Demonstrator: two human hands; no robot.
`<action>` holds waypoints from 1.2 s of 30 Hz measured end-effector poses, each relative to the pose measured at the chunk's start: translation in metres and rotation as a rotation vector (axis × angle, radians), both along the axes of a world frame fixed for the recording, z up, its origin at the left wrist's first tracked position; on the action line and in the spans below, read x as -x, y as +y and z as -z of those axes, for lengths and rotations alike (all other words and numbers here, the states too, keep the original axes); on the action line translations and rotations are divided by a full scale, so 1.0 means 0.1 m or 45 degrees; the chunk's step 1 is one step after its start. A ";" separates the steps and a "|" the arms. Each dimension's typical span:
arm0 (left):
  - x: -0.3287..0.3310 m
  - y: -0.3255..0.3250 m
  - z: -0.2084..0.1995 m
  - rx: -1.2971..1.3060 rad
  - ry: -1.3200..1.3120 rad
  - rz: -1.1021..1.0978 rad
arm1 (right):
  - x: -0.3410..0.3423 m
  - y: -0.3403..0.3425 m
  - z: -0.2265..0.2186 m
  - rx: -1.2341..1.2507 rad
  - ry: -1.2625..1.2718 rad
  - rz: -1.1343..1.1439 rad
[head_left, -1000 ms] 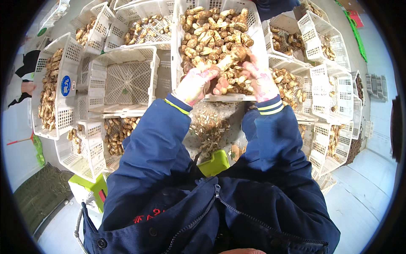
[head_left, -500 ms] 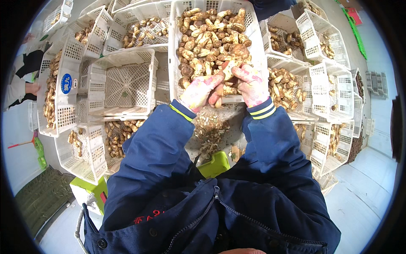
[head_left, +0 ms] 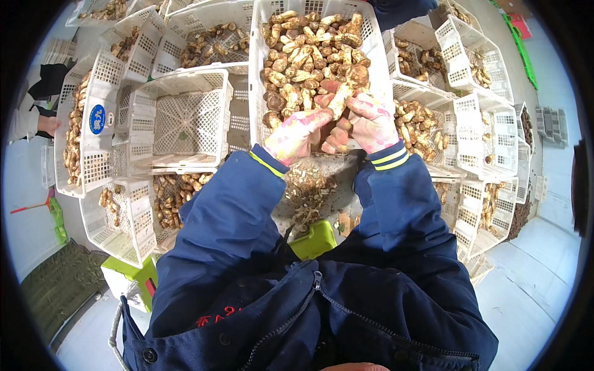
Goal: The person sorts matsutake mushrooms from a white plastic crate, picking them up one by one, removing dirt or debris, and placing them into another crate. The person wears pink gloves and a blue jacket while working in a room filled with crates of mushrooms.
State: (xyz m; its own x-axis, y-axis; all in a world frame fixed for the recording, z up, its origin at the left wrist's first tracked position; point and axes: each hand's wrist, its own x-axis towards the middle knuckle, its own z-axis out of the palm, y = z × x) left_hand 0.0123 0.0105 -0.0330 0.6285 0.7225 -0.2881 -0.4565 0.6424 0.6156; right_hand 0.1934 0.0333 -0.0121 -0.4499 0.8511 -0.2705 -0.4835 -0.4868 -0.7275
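A brown-capped mushroom (head_left: 340,102) with a pale, thick stem is between my hands, tilted away from me over the near end of a white crate (head_left: 255,93). My right hand (head_left: 373,125) is closed around the stem from the right, thumb along it. From the left, my left hand (head_left: 293,137) is closed against the lower stem; some of its fingers are hidden behind. Both hands seem to wear pale gloves with pink blotches. Many similar mushrooms (head_left: 301,57) fill the crate beyond my fingers.
White slatted crates stand on both sides, some with mushrooms (head_left: 419,128). The crate at left (head_left: 185,127) shows a bare bottom. Scraps (head_left: 307,191) lie below my hands beside a lime-green container (head_left: 314,240). Another person's hand (head_left: 47,123) shows at far left.
The mushroom has turned slightly, and the right hand's fingers have shifted higher around its stem. My left fingers have curled under it. At far left, the other person's hand has moved slightly.
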 end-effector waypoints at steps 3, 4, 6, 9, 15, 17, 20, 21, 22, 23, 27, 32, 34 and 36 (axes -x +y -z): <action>0.02 0.00 0.02 -0.105 0.183 -0.121 | 0.16 -0.03 -0.03 0.067 -0.129 0.268; 0.01 0.00 -0.02 -0.158 0.343 -0.173 | 0.19 -0.06 -0.01 0.037 -0.272 0.341; -0.06 0.00 -0.11 -0.377 0.672 -0.258 | 0.18 -0.04 0.23 -0.034 -0.137 0.349; -0.09 -0.03 -0.12 -0.648 1.067 -0.202 | 0.14 -0.04 0.28 0.045 -0.299 0.290; -0.06 -0.05 -0.18 -0.634 0.966 -0.136 | 0.12 -0.04 0.11 -0.067 -0.225 0.207; -0.05 -0.05 -0.28 -0.539 0.834 -0.106 | 0.11 -0.05 -0.02 -0.023 -0.212 0.192; -0.03 0.00 -0.22 -0.508 0.863 -0.006 | 0.05 0.00 0.15 -0.072 -0.267 0.218; -0.03 0.01 -0.19 -0.482 0.777 0.006 | 0.02 -0.01 0.18 -0.098 -0.219 0.223; -0.01 0.00 -0.14 -0.449 0.696 0.012 | 0.07 -0.03 0.06 -0.120 -0.167 0.219; 0.01 0.00 -0.12 -0.418 0.614 0.017 | 0.11 -0.03 -0.05 -0.145 -0.116 0.215; -0.01 -0.01 -0.02 -0.293 0.308 0.040 | -0.05 -0.01 -0.02 -0.523 -0.445 0.115; -0.05 -0.01 -0.07 -0.450 0.431 0.025 | 0.08 -0.08 -0.32 -0.355 -0.424 -0.043; -0.05 -0.04 -0.10 -0.343 0.501 0.014 | 0.09 -0.06 -0.22 -0.341 -0.356 -0.016; -0.04 -0.05 -0.06 -0.362 0.504 -0.039 | 0.09 -0.05 -0.16 -0.402 -0.459 -0.006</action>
